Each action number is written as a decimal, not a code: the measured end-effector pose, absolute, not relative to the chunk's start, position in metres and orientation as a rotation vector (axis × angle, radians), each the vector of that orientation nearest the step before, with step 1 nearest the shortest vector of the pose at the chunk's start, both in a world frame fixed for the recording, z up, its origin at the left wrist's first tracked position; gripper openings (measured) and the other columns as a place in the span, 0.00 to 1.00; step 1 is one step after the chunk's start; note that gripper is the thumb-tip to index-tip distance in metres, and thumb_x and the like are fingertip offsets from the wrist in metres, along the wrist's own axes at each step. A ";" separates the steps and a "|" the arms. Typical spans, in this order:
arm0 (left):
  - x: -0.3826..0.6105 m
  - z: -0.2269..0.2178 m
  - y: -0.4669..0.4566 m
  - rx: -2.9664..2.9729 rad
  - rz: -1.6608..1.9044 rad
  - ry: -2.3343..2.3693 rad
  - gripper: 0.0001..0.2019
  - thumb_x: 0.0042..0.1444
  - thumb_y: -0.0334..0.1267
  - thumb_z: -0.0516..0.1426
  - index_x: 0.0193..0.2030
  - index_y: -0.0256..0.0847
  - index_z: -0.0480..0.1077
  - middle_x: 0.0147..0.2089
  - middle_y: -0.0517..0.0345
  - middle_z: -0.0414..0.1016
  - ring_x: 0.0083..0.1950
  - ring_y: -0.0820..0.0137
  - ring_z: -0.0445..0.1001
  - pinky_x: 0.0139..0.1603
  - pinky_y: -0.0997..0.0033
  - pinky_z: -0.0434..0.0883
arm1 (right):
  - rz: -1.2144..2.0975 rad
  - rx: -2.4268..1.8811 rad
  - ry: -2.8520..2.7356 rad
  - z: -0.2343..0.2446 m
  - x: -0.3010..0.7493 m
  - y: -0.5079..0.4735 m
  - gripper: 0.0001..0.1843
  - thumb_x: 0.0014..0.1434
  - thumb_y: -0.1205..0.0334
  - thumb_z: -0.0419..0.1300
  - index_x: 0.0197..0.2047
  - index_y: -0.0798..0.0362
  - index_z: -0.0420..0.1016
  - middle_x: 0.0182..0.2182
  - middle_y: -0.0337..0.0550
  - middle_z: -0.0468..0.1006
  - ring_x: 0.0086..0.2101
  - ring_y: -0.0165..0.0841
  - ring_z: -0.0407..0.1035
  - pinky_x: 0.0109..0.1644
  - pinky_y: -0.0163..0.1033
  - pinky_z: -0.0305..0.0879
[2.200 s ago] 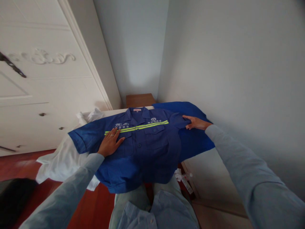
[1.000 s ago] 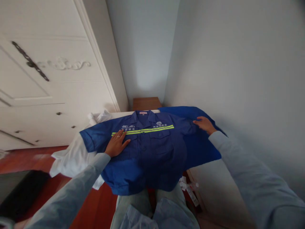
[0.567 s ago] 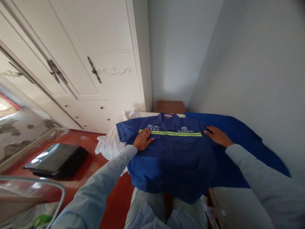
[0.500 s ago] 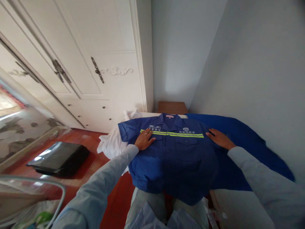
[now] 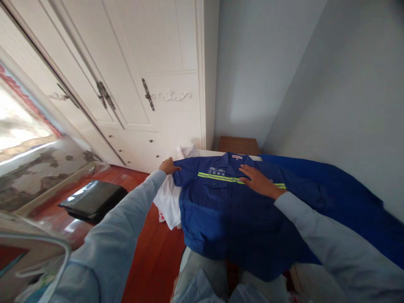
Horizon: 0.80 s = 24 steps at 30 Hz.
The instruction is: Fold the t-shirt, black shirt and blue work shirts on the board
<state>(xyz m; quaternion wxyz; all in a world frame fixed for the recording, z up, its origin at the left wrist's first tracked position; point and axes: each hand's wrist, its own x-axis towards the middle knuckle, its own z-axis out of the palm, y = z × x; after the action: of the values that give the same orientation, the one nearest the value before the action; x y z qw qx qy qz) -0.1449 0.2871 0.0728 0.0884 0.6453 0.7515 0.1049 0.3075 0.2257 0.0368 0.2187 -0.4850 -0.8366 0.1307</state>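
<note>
A dark blue short-sleeved work shirt (image 5: 205, 214) lies spread with its front up, collar away from me and hem hanging towards my legs. A yellow-green reflective stripe (image 5: 211, 176) crosses its chest, with white print above it. My left hand (image 5: 169, 166) pinches the end of the shirt's left-side sleeve. Over the right part of the chest is my right hand (image 5: 260, 182), fingers stretched out and holding nothing; it hides some of the stripe and print. Beneath the shirt's right side lies another blue garment (image 5: 341, 185).
White cloth (image 5: 168, 204) hangs at the left of the shirt. A wooden stool or box (image 5: 238, 145) stands behind, by the wall. To the left are a white wardrobe (image 5: 176, 122), a black case-like object (image 5: 94, 198) on the red floor (image 5: 154, 252), and a pale metal rail (image 5: 38, 236).
My left hand has gone from the chest out to the sleeve end and taken hold of it. My right hand has moved left, from the far sleeve onto the chest. The view has turned left.
</note>
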 end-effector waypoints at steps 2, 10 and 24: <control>-0.151 0.074 0.293 1.918 0.371 2.221 0.24 0.50 0.42 0.67 0.53 0.35 0.74 0.50 0.41 0.82 0.55 0.52 0.79 0.53 0.63 0.72 | 0.399 -1.199 -2.416 0.037 0.255 0.235 0.30 0.68 0.46 0.55 0.67 0.52 0.69 0.69 0.55 0.64 0.69 0.51 0.56 0.72 0.61 0.49; -0.152 0.096 0.308 1.854 0.701 2.332 0.19 0.62 0.35 0.54 0.59 0.37 0.71 0.54 0.43 0.79 0.55 0.57 0.78 0.52 0.62 0.72 | 0.363 -1.228 -2.614 0.006 0.130 0.263 0.32 0.70 0.50 0.54 0.70 0.59 0.64 0.70 0.64 0.59 0.69 0.52 0.54 0.71 0.58 0.50; -0.033 -0.007 0.237 2.730 0.411 1.327 0.30 0.72 0.50 0.43 0.70 0.29 0.60 0.73 0.35 0.61 0.76 0.54 0.56 0.73 0.52 0.57 | 0.206 -1.066 -2.707 -0.009 0.168 0.225 0.33 0.71 0.51 0.52 0.73 0.59 0.58 0.71 0.60 0.59 0.70 0.46 0.53 0.72 0.56 0.51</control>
<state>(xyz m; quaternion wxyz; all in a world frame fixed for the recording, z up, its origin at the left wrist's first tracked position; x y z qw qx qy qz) -0.0330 0.2371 -0.0071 0.0395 0.8906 0.4328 0.1341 0.1679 0.2245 -0.0089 0.1123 -0.3630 -0.9223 0.0702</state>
